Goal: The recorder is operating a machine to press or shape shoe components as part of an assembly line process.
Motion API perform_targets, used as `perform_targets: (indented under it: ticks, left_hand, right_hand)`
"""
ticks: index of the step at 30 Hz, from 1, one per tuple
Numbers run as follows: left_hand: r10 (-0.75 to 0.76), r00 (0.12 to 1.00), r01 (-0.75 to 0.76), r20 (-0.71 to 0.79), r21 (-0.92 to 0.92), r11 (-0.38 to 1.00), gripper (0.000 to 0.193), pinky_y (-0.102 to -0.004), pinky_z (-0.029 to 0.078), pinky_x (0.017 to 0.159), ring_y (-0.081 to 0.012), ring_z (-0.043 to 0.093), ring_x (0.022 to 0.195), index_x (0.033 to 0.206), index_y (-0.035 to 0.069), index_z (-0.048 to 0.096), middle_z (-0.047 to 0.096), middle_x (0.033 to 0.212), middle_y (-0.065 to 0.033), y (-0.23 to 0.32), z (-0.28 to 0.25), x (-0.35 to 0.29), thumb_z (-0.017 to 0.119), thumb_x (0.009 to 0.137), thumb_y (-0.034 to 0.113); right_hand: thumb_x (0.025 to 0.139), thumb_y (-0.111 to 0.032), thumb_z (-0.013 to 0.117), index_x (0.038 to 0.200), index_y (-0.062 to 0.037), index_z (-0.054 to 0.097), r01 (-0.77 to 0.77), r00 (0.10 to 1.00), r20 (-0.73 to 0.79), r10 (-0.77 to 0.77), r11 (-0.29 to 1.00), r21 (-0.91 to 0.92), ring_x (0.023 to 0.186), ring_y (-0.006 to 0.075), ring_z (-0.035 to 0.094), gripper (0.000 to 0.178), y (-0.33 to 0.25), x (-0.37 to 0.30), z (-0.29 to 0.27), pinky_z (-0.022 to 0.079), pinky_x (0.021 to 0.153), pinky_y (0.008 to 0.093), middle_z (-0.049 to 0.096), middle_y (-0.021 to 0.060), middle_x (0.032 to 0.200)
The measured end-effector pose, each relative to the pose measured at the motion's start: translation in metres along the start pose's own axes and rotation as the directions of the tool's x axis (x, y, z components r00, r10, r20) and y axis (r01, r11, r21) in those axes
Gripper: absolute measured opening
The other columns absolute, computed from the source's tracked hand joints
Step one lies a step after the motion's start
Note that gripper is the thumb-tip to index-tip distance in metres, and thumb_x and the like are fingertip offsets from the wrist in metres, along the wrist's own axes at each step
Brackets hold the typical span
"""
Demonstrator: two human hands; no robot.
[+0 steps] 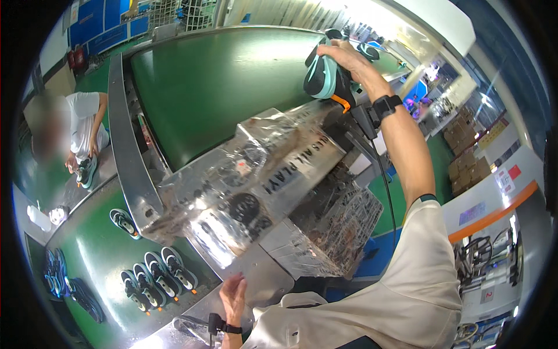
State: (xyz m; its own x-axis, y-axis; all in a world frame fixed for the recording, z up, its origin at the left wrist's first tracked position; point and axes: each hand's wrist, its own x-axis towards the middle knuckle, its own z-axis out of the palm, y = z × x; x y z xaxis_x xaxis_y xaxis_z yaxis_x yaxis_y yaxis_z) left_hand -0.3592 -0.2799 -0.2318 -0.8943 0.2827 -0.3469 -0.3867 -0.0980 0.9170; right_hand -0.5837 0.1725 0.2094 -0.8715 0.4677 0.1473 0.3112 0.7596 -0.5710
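Note:
My right hand (347,60), at the end of an outstretched arm, is closed on a shoe (321,81) in black and teal with an orange tab. It is held up at the right end of the large green belt, its sole partly turned toward me. My left hand (233,295) is low in the middle, by the bare metal ledge (264,279). It holds nothing, and its partly foreshortened fingers look loosely apart. Several black, white and teal sneakers (160,277) stand in a row on the lower green belt to the left of that hand.
Crumpled clear plastic (250,157) covers the metal housing between the belts. Below it sits a plastic-wrapped crate (343,232). A co-worker (84,122) at the left handles a sneaker (86,171). Blue shoes (84,298) lie at the lower left. A cable (385,180) hangs from my right wrist.

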Motion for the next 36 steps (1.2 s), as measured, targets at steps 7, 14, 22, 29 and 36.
perform_targets:
  ticks: [7,14,22,29,36]
  left_hand:
    - [0.304,0.601,-0.112,0.739,-0.299,0.948,0.073,-0.0449,0.041,0.106,-0.0333,0.050,0.129,0.140,-0.001,0.043,0.047,0.143,-0.0207,0.144,0.118,-0.019,0.077,0.085,0.032]
    - [0.502,0.495,-0.241,0.709,-0.443,0.863,0.087,-0.0415,0.034,0.112,-0.0280,0.041,0.135,0.152,-0.002,0.022,0.038,0.149,-0.0202,0.214,0.290,-0.092,0.075,0.087,0.021]
    - [0.044,0.207,0.362,0.977,-0.118,0.925,0.051,-0.0320,0.048,0.094,-0.0174,0.062,0.107,0.139,-0.004,0.044,0.063,0.122,-0.0119,0.094,0.374,-0.199,0.063,0.093,0.005]
    - [-0.154,-0.073,0.233,0.985,0.167,0.958,0.053,-0.0286,0.047,0.095,-0.0155,0.059,0.112,0.145,-0.003,0.038,0.058,0.130,-0.0109,0.003,0.402,-0.380,0.058,0.097,0.006]
    - [-0.133,-0.463,-0.231,0.877,0.026,0.973,0.059,-0.0333,0.044,0.101,-0.0223,0.055,0.120,0.136,-0.009,0.047,0.057,0.133,-0.0187,-0.102,0.478,-0.553,0.061,0.096,0.032]
  right_hand:
    - [0.065,-0.031,0.078,0.141,0.0087,0.035,0.367,0.845,-0.372,-0.383,0.923,-0.116,0.103,0.0325,0.065,0.095,-0.018,-0.204,-0.068,0.048,0.095,0.0373,0.065,0.0268,0.111]
    - [0.067,-0.027,0.084,0.145,-0.0051,0.035,0.124,0.829,-0.439,-0.346,0.880,-0.458,0.103,0.0414,0.058,0.094,0.030,-0.403,-0.052,0.046,0.089,0.0471,0.058,0.0233,0.121]
    - [0.082,-0.027,0.080,0.131,-0.0010,0.051,0.220,0.391,-0.883,0.260,0.905,0.363,0.099,0.0190,0.065,0.063,0.196,-0.633,-0.041,0.055,0.078,0.0304,0.060,0.0128,0.122]
    - [0.069,-0.011,0.081,0.128,-0.0015,0.054,0.123,-0.012,-0.695,0.719,0.691,0.712,0.104,0.0153,0.058,0.066,0.222,-0.824,-0.014,0.048,0.094,0.0301,0.064,0.0081,0.113]
    - [0.074,-0.004,0.073,0.130,-0.0041,0.057,0.057,-0.475,-0.614,0.631,0.718,0.694,0.098,0.0148,0.058,0.058,0.223,-1.036,-0.037,0.049,0.089,0.0295,0.062,0.0062,0.112]
